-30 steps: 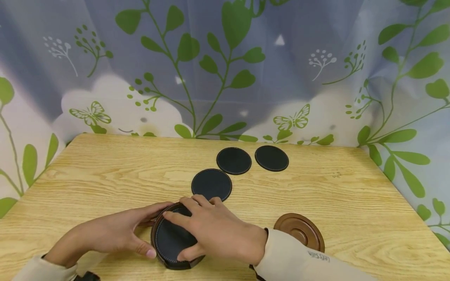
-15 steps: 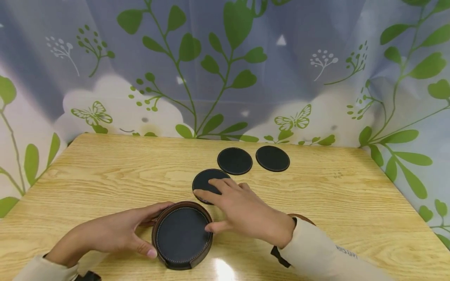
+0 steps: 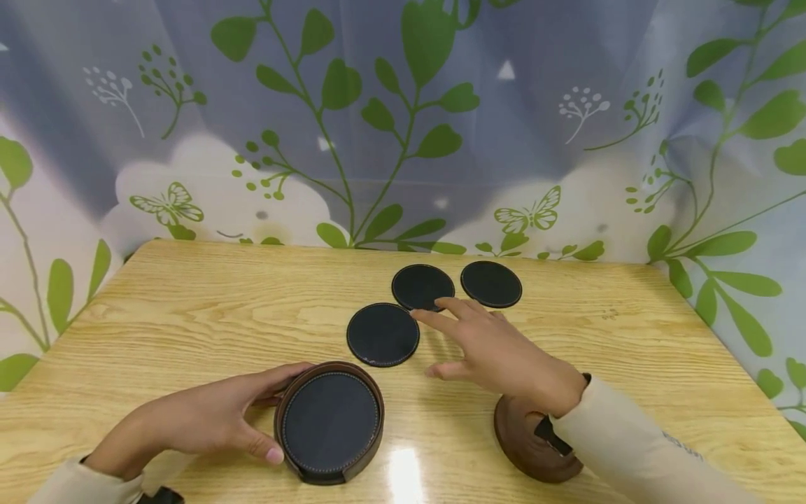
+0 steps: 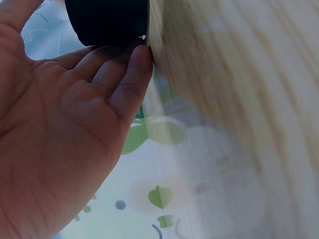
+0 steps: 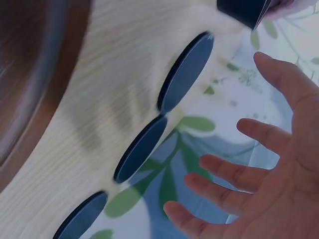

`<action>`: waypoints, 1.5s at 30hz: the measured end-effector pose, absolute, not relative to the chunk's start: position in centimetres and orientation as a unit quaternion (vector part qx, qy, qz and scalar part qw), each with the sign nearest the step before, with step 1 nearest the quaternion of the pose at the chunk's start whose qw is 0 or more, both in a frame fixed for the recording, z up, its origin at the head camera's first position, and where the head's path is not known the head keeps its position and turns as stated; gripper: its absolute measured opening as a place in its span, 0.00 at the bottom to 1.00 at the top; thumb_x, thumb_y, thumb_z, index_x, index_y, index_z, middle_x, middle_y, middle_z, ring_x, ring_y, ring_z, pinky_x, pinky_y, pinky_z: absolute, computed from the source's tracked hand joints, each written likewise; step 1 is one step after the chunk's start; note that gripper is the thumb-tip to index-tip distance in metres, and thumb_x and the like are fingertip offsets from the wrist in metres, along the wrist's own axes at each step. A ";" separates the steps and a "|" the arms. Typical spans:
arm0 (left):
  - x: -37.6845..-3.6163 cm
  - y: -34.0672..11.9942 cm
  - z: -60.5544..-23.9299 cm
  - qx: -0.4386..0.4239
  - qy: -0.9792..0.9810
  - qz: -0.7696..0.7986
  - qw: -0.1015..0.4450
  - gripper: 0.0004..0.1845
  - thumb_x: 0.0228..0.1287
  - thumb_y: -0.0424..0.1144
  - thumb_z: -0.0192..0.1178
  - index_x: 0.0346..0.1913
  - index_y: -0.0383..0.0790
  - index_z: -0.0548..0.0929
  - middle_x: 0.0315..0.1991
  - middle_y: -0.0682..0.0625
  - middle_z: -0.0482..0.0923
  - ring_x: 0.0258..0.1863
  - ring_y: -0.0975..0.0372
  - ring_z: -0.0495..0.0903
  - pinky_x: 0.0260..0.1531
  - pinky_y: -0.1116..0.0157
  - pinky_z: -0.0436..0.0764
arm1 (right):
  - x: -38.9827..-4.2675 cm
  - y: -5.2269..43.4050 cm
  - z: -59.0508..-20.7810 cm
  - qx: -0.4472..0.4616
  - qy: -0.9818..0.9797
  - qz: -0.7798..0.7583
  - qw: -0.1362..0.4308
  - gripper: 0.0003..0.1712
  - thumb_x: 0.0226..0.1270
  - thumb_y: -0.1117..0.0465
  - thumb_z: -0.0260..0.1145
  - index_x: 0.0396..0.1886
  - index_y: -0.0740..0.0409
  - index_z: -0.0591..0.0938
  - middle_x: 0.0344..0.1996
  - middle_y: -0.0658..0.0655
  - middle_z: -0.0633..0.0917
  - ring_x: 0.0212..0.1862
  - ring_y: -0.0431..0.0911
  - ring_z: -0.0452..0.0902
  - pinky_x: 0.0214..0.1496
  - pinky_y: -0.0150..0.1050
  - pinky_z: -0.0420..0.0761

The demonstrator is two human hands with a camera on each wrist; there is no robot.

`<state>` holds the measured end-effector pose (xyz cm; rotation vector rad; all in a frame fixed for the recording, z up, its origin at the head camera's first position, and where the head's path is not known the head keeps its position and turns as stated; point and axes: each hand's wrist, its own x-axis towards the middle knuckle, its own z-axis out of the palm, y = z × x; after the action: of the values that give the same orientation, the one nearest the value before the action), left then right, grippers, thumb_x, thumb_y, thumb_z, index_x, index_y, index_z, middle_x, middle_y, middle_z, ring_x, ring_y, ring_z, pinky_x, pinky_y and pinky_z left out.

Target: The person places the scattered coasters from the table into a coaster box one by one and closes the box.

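My left hand (image 3: 201, 420) is low on the left side of the wooden table (image 3: 189, 315). Its fingers and thumb curl around the side of the round brown holder (image 3: 329, 422), so this hand grips it. The holder sits on the table near me, and a black coaster (image 3: 329, 423) with pale stitching lies in it, facing up. In the left wrist view my fingertips (image 4: 139, 55) press on the dark side of the holder (image 4: 107, 20). Just past the holder, a loose black coaster (image 3: 383, 334) lies flat on the table. Behind it, two more black coasters lie side by side near the far edge, one in the middle (image 3: 422, 287) and one to its right (image 3: 491, 283). My right hand (image 3: 497, 350) is over the table with its fingers straight and spread apart, holding nothing. Its fingertips are close to the middle far coaster, and I cannot tell if they touch it. Under my right sleeve (image 3: 630, 448) a round brown lid (image 3: 525, 448) rests on the table. A curtain (image 3: 403, 119) with green leaves and butterflies hangs behind the table.
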<state>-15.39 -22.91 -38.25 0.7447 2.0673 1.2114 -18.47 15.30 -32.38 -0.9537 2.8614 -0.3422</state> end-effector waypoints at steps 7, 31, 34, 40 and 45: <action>-15.4 -22.9 -38.2 0.283 0.785 0.457 0.308 0.55 0.60 0.45 0.75 0.85 0.45 0.53 0.82 0.40 0.59 0.78 0.38 0.64 0.62 0.85 0.57 | -20.5 17.8 -33.0 -0.292 0.949 -0.111 0.044 0.42 0.70 0.49 0.74 0.80 0.49 0.70 0.75 0.72 0.70 0.73 0.72 0.68 0.64 0.74 0.73; -15.3 -22.8 -38.1 0.281 0.793 0.448 0.303 0.56 0.60 0.46 0.76 0.85 0.45 0.54 0.82 0.39 0.60 0.77 0.38 0.65 0.62 0.85 0.57 | -26.7 21.2 -34.5 -0.214 0.961 -0.130 0.117 0.44 0.74 0.47 0.70 0.83 0.54 0.64 0.78 0.78 0.60 0.76 0.79 0.57 0.64 0.79 0.68; -15.3 -22.8 -38.2 0.280 0.792 0.450 0.304 0.55 0.60 0.46 0.75 0.85 0.45 0.54 0.82 0.40 0.61 0.77 0.38 0.66 0.62 0.85 0.57 | -27.6 21.2 -34.7 -0.201 0.963 -0.127 0.128 0.45 0.75 0.47 0.69 0.84 0.53 0.62 0.79 0.76 0.57 0.78 0.78 0.53 0.65 0.82 0.64; -15.3 -22.8 -38.2 0.282 0.789 0.452 0.306 0.55 0.61 0.45 0.75 0.85 0.46 0.54 0.82 0.40 0.60 0.78 0.38 0.65 0.62 0.85 0.58 | -29.3 21.4 -35.0 -0.191 0.964 -0.112 0.146 0.45 0.76 0.46 0.68 0.85 0.50 0.60 0.82 0.76 0.51 0.81 0.77 0.44 0.66 0.85 0.56; -15.3 -22.8 -38.1 0.282 0.788 0.452 0.309 0.55 0.61 0.45 0.75 0.85 0.46 0.54 0.82 0.40 0.60 0.78 0.39 0.65 0.62 0.85 0.58 | -30.5 21.9 -35.1 -0.210 0.958 -0.124 0.148 0.45 0.76 0.47 0.68 0.84 0.56 0.61 0.80 0.79 0.51 0.80 0.79 0.43 0.72 0.80 0.56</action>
<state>-15.32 -22.84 -38.14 0.7442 2.0814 1.1944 -30.54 21.95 -35.09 -0.6041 2.7555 -0.3575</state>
